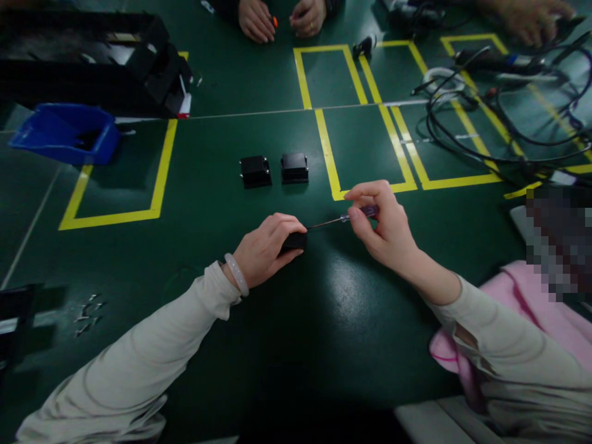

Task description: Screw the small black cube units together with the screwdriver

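Note:
My left hand (266, 246) is closed around a small black box (295, 241) on the green table, its fingers over the top and the thumb along the near side. In my right hand (382, 225) is a screwdriver (345, 217) with a clear purplish handle. Its thin shaft points left, and the tip is at the right end of the box; whether it sits in a screw is too small to tell. Just beyond stand two similar black boxes, a left one (255, 171) and a right one (295, 167), with small shiny screws at their sides.
A blue bin (69, 132) stands at left beside a large black rack (92, 61). Loose screws (87, 314) lie near my left sleeve. Black cables (462, 145) coil at right, above a pink cloth (518, 296). Across the table are another person's hands (256, 21).

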The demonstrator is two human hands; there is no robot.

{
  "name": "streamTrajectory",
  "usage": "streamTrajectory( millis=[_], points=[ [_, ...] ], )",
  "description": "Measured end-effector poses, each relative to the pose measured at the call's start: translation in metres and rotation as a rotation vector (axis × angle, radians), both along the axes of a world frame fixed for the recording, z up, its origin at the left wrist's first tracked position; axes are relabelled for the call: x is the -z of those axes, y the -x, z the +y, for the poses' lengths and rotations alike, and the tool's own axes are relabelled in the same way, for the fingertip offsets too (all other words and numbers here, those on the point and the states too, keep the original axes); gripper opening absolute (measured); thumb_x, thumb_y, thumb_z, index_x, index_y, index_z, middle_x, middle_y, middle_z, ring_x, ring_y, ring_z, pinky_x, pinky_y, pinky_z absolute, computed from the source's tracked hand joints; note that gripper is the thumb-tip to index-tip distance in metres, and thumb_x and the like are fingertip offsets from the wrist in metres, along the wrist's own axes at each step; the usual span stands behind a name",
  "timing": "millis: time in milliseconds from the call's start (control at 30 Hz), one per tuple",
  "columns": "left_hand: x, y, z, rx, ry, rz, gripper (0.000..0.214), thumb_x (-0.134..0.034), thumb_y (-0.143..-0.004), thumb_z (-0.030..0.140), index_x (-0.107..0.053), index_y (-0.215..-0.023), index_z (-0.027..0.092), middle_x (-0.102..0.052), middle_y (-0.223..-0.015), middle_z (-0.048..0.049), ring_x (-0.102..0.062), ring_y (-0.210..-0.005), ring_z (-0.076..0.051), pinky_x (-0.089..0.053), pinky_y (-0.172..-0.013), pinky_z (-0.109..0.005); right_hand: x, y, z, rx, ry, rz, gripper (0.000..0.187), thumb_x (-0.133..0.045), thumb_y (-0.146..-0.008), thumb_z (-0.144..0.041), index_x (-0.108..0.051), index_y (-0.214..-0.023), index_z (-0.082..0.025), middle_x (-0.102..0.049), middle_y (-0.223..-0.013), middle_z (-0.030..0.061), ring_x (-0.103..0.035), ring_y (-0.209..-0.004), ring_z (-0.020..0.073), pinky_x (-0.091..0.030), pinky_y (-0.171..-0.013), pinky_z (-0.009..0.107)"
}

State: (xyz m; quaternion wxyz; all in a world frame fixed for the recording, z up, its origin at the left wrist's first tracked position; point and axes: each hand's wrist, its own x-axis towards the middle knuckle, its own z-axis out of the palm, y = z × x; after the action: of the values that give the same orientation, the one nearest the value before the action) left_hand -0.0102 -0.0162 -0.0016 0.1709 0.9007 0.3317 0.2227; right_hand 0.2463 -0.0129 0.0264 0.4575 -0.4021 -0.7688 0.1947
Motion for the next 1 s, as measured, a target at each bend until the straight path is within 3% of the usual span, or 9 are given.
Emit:
streamTrajectory(
  millis=[100,200,300,400,567,733,900,1000],
  points=[
    [0.0014,0.0004,0.0004,0.002,-0.004,-0.004,0.033,-0.060,-0.095,0.026,-0.047,-0.124,0.018,-0.058,-0.120,-0.0115,-0.059,-0.111,-0.025,-0.056,-0.094,-0.044,-0.0014,-0.0011,0.0008,-0.024,-0.003,-0.018,0.003,-0.056,-0.096,-0.020,-0.056,-0.099,-0.021,-0.056,-0.079,-0.0037,-0.056,-0.061,0.0057,-0.043,-0.057,0.020],
    [0.0030,0.0009,0.0008,0.008,-0.013,-0.005,0.033,-0.060,-0.095,0.026,-0.047,-0.125,0.018,-0.058,-0.120,-0.0117,-0.058,-0.111,-0.025,-0.056,-0.094,-0.044,-0.0032,-0.0023,0.0020,-0.041,-0.001,-0.041,0.009,-0.058,-0.096,-0.022,-0.055,-0.087,-0.020,-0.054,-0.070,-0.0060,-0.053,-0.055,0.0045,-0.039,-0.052,0.019],
    [0.0038,0.0011,0.0010,0.009,-0.020,-0.009,0.033,-0.059,-0.095,0.027,-0.047,-0.125,0.018,-0.058,-0.120,-0.0115,-0.058,-0.111,-0.025,-0.056,-0.094,-0.043,-0.0026,-0.0026,0.0019,-0.015,0.020,-0.016,0.002,-0.055,-0.096,-0.019,-0.056,-0.096,-0.021,-0.055,-0.072,-0.0057,-0.054,-0.055,0.0054,-0.041,-0.054,0.020],
    [0.0035,0.0011,0.0010,0.009,-0.013,-0.007,0.033,-0.059,-0.096,0.026,-0.047,-0.125,0.018,-0.058,-0.120,-0.0112,-0.058,-0.111,-0.024,-0.056,-0.094,-0.043,-0.0007,-0.0025,0.0006,-0.003,0.049,0.001,0.009,-0.054,-0.095,-0.019,-0.055,-0.104,-0.021,-0.053,-0.072,-0.0059,-0.054,-0.057,0.0072,-0.043,-0.057,0.022],
    [0.0025,0.0012,0.0012,0.006,0.004,-0.012,0.033,-0.059,-0.095,0.027,-0.047,-0.125,0.020,-0.058,-0.120,-0.0109,-0.059,-0.111,-0.025,-0.056,-0.094,-0.044,0.0000,-0.0024,-0.0003,-0.027,0.116,-0.007,0.006,-0.055,-0.098,-0.029,-0.054,-0.097,-0.022,-0.054,-0.069,-0.0056,-0.051,-0.053,0.0073,-0.041,-0.055,0.024],
    [0.0011,0.0004,0.0011,-0.006,0.009,-0.001,0.032,-0.059,-0.095,0.026,-0.047,-0.124,0.019,-0.058,-0.120,-0.0114,-0.059,-0.111,-0.025,-0.055,-0.095,-0.044,-0.0012,-0.0020,0.0009,-0.015,0.094,0.002,0.011,-0.055,-0.096,-0.023,-0.053,-0.107,-0.022,-0.053,-0.073,-0.0048,-0.054,-0.059,0.0090,-0.043,-0.059,0.025],
    [-0.0005,-0.0001,0.0010,-0.010,0.016,0.002,0.032,-0.060,-0.095,0.026,-0.047,-0.123,0.019,-0.059,-0.119,-0.0113,-0.059,-0.112,-0.025,-0.055,-0.096,-0.045,0.0003,-0.0030,0.0025,-0.040,0.114,0.004,0.007,-0.056,-0.097,-0.027,-0.054,-0.093,-0.022,-0.054,-0.069,-0.0060,-0.052,-0.053,0.0066,-0.039,-0.054,0.023],
    [-0.0010,0.0000,0.0011,-0.012,0.018,-0.003,0.033,-0.061,-0.094,0.025,-0.047,-0.123,0.017,-0.059,-0.119,-0.0117,-0.060,-0.112,-0.025,-0.055,-0.097,-0.045,0.0016,-0.0034,0.0030,-0.020,0.114,0.020,0.003,-0.054,-0.098,-0.025,-0.054,-0.097,-0.022,-0.056,-0.076,-0.0037,-0.056,-0.060,0.0082,-0.042,-0.056,0.024]
  ],
)
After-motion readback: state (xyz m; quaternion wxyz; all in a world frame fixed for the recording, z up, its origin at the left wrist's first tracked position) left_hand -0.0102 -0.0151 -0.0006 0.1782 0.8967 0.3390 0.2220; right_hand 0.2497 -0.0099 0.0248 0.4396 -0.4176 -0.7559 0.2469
